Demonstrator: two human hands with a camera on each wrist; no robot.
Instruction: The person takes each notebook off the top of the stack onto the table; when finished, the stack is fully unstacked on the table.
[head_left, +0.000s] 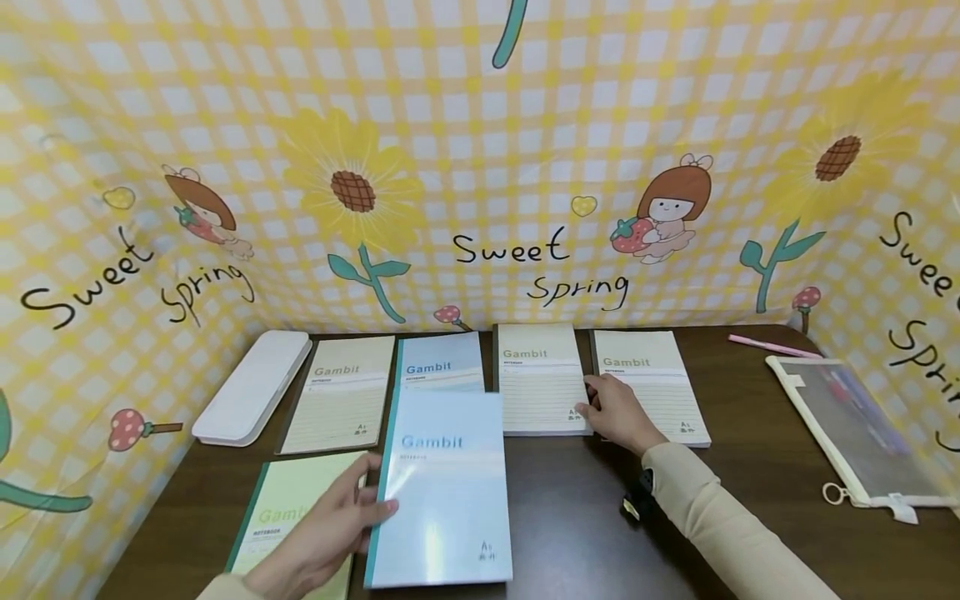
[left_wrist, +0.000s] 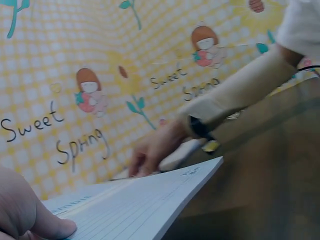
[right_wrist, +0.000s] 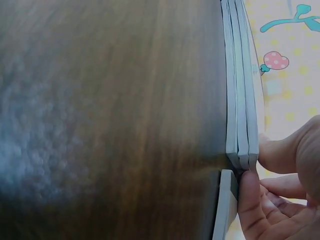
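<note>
My left hand (head_left: 330, 521) holds a light blue notebook (head_left: 442, 500) by its left spine edge, thumb on the cover. This notebook overlaps another blue notebook (head_left: 438, 362) behind it. A green notebook (head_left: 266, 508) lies partly under my left forearm. My right hand (head_left: 617, 410) is at the right edge of a cream notebook (head_left: 540, 383), which tops a small stack. In the right wrist view, the thumb (right_wrist: 277, 154) lies on the top cover and a fingertip touches the side of the stacked notebooks (right_wrist: 241, 90), pinching the corner. Another cream notebook (head_left: 648, 387) lies beside that hand.
At the back left, a cream notebook (head_left: 337, 396) lies next to a white case (head_left: 251, 387). On the right are a pink pen (head_left: 772, 346) and a mesh zip pouch (head_left: 862, 425) with pens inside. A checked cloth (head_left: 480, 167) hangs around the dark table (head_left: 570, 517).
</note>
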